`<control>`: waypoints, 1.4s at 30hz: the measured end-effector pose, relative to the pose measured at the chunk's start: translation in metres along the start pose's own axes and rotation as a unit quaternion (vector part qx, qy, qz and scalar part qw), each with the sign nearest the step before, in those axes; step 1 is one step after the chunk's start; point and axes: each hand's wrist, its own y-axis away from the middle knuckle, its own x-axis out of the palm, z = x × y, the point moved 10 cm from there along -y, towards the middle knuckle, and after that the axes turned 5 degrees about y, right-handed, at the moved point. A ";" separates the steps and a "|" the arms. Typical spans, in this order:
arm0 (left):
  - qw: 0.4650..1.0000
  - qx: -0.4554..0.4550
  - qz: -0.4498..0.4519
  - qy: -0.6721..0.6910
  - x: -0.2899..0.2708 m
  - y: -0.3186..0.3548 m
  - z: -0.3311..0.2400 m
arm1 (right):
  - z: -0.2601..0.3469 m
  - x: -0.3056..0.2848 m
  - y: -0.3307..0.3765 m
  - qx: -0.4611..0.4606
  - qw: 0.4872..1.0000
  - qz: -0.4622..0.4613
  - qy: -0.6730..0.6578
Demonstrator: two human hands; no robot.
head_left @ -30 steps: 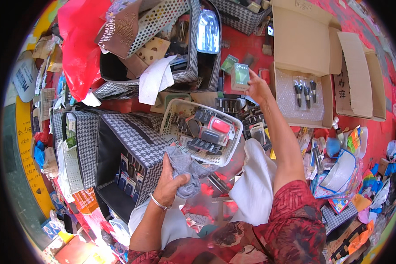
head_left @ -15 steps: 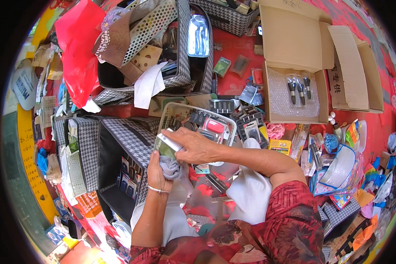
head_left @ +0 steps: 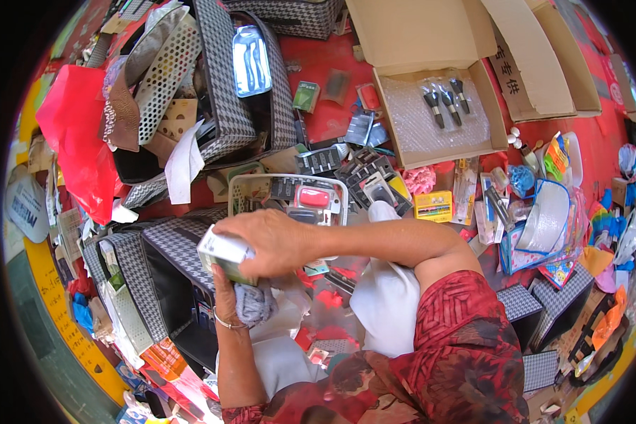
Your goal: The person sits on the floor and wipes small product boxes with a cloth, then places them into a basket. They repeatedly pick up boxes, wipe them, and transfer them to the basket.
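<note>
My right hand grips a small white and green box from above, holding it tilted over the left side of my lap. Below it, my left hand is closed on a bunched grey cloth, its fingertips at the box's lower edge. The palm side of that hand is hidden. Just beyond my right hand stands a pale plastic basket of packaged goods, among them a red item in a clear pack.
Houndstooth storage boxes crowd the left, with a red plastic bag beside them. An open cardboard box at the far side holds bagged brushes. A yellow box and several packets lie on the right over red cloth.
Both hands and the small box have shifted left, and the box has turned to show more white. The grey cloth is more exposed. The whole view has also swung.
</note>
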 end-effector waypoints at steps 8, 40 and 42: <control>0.995 0.045 -0.017 0.087 0.007 -0.007 -0.012 | 0.005 -0.019 0.013 -0.049 0.983 -0.166 0.059; 0.991 0.056 0.023 0.122 0.022 0.002 -0.023 | 0.040 -0.002 -0.023 -0.073 0.986 -0.125 -0.087; 0.990 0.037 0.022 0.132 0.023 0.003 -0.019 | 0.052 0.004 -0.025 -0.146 0.979 -0.141 -0.006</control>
